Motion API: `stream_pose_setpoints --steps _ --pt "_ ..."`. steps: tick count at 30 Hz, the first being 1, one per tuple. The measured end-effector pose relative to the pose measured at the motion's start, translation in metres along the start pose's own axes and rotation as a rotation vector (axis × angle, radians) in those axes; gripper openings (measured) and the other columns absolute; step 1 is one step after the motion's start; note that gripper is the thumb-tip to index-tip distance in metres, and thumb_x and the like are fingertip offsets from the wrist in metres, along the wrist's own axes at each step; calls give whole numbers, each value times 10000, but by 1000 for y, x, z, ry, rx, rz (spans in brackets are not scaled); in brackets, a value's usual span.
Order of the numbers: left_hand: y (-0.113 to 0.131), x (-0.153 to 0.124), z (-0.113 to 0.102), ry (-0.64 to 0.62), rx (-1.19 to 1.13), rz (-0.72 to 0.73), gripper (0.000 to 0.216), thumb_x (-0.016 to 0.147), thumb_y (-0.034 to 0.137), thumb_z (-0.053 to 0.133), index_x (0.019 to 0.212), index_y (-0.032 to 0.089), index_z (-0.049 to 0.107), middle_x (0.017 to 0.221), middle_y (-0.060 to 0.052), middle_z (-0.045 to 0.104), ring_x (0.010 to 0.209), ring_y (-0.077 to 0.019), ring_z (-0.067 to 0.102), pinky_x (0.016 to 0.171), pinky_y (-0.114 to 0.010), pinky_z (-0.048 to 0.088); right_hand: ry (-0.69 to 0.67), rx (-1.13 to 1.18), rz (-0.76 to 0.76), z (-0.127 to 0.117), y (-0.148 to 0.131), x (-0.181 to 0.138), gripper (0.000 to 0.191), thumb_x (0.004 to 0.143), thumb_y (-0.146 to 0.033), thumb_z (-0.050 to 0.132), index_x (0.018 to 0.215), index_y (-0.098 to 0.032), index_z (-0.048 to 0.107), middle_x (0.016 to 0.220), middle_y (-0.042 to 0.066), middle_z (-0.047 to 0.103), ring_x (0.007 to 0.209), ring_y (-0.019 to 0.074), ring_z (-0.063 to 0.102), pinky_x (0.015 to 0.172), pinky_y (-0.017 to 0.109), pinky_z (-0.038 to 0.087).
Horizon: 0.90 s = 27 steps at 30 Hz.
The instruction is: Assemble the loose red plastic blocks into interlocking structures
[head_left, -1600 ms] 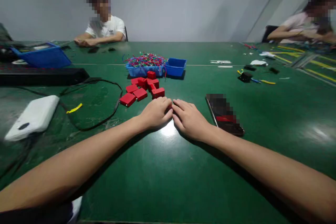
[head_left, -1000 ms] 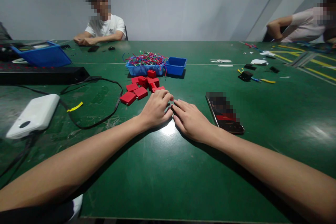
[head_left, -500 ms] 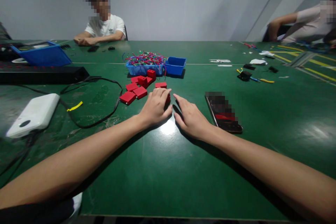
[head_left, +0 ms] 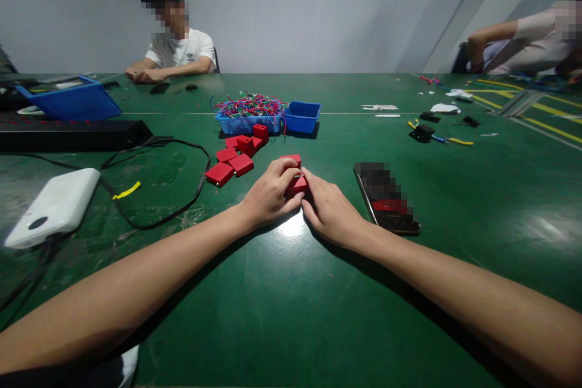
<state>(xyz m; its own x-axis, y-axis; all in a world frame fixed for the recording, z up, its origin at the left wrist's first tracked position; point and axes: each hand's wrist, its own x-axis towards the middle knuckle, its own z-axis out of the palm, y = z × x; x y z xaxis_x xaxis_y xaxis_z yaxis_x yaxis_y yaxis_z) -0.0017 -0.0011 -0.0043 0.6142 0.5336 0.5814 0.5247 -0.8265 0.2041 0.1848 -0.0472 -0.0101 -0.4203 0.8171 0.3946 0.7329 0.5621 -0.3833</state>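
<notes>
Red blocks lie between my two hands over the green table. My left hand point(head_left: 269, 189) curls over one red block point(head_left: 297, 185) from the left, its fingers bent across the top and its thumb along the near side. My right hand point(head_left: 331, 205) closes on the same block from the right, fingertips and thumb against its side. Just beyond the fingers shows a second red block point(head_left: 293, 159), partly hidden by my left hand. Further left is a loose group of several red blocks point(head_left: 228, 163), some flat and some standing.
Behind the blocks stand a blue bin of coloured wires point(head_left: 250, 124) and a smaller blue bin point(head_left: 302, 118). A phone point(head_left: 386, 200) lies right of my hands. At left are a white power bank point(head_left: 57, 203), black cable and power strip point(head_left: 73, 136). Two people sit across the table.
My right hand has moved in from the right and now meets the red block and my left fingers. Both hands have drawn together; the view has shifted slightly.
</notes>
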Motion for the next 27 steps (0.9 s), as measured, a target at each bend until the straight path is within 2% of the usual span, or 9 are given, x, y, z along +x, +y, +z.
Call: stream_pose_setpoints --steps 4,6,8,10,13,16,19,23,27 --pt "6 -1 -4 -49 126 -174 290 864 383 677 1061 171 660 1292 -162 504 1210 -344 481 1046 -570 471 11 107 28 -4 -5 -4 630 904 -188 484 1513 -78 372 1428 246 592 1309 333 597 1091 571 476" --pt "8 -1 -5 -60 139 -209 260 870 402 684 1012 185 673 1272 -145 487 1176 -329 485 1018 -555 489 12 211 93 -7 -8 -6 632 896 -190 508 1510 -116 380 1422 228 602 1298 317 606 1090 553 477" --pt "8 -2 -5 -68 76 -212 240 891 399 670 985 179 664 1224 -131 483 1091 -281 530 954 -490 535 27 384 198 -9 -11 -6 572 907 -197 508 1473 -170 424 1382 179 642 1254 278 636 1088 519 483" --pt "7 -3 -5 -39 -10 -214 248 907 401 660 988 167 648 1178 -120 488 1032 -243 567 912 -433 560 100 586 320 -9 -12 -4 463 939 -255 510 1398 -202 483 1315 142 681 1215 246 654 1093 491 478" --pt "5 -2 -7 86 -75 -224 269 922 409 662 1035 167 634 1145 -111 517 1095 -242 583 975 -423 546 185 852 505 -7 -12 2 385 951 -376 532 1300 -215 533 1334 139 652 1211 233 645 1010 430 536" --pt "4 -1 -10 179 -113 -176 259 915 375 684 1070 177 621 1169 -114 553 1158 -244 580 1027 -431 527 197 1088 639 -7 -12 8 369 959 -471 530 1206 -201 583 1265 128 682 1121 223 683 952 395 558" --pt "6 -2 -10 197 -171 -48 257 885 297 714 1083 185 595 1217 -122 568 1184 -248 587 1025 -431 538 189 1311 682 -12 -14 13 445 936 -572 544 1101 -170 639 1030 109 752 930 219 722 861 378 571" --pt "8 -4 -4 107 -284 132 244 925 266 655 1132 192 549 1336 -150 497 1065 -195 648 920 -385 601 134 1412 663 -16 -15 15 507 849 -638 633 1035 -171 696 874 78 768 804 228 718 742 364 564" --pt "9 -4 0 47 -292 158 273 945 309 632 1176 206 528 1391 -159 449 1046 -195 649 904 -405 612 150 1442 673 -16 -14 14 497 719 -564 800 1034 -194 698 895 52 779 800 212 721 766 351 555"
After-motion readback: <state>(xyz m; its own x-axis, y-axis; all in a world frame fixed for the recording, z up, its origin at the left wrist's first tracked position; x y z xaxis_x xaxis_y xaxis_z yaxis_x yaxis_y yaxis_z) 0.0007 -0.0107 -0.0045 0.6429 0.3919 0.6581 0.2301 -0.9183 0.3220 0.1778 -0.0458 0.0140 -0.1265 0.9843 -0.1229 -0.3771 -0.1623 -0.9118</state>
